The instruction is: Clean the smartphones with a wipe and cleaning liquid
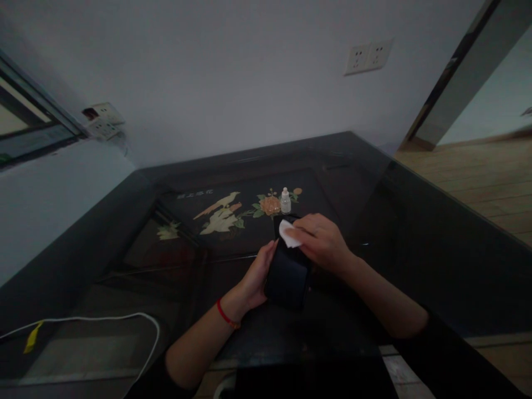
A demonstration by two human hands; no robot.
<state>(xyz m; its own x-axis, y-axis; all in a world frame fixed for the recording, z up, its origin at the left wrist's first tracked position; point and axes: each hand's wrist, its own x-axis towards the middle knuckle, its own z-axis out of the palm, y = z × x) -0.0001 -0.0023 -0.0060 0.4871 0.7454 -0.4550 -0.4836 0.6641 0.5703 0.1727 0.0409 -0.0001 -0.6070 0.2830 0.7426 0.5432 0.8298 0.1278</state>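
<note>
One dark smartphone (287, 271) sits above the table (415, 249), gripped at its left edge by the left hand (255, 280), fingers curled around it. The right hand (322, 241) fingers pinch one white wipe (287, 234) against the screen's top. One small dropper bottle (285, 200) stands at twelve o'clock; one white cable (103, 318) lies at eight.

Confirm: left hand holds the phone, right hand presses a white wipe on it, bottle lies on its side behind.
No: the head view shows the bottle standing upright behind the phone. The left hand holds it, the right hand presses the white wipe on it.
</note>
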